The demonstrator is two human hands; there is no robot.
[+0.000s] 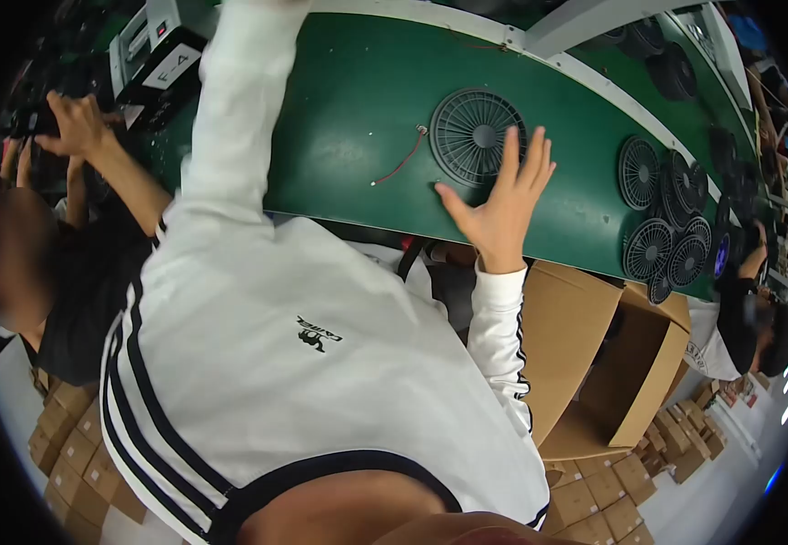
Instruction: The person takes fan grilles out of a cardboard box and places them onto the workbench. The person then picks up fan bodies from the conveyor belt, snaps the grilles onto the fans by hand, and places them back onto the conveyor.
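My right hand (503,204) lies flat on the green conveyor belt (358,100) with its fingers spread. The fingertips touch the near edge of a round black fan grille (471,132), and the hand holds nothing. A thin red wire (401,162) lies on the belt just left of the grille. My left arm, in a white sleeve (239,100), reaches across the belt to the top edge of the view. Its hand is out of sight there.
Several more black fan grilles (676,227) are piled further right on the belt. A grey machine (153,45) stands at the top left. An open cardboard box (612,363) sits below the belt, with small stacked boxes (76,445) around. Other people work at the left (76,127) and right (758,327).
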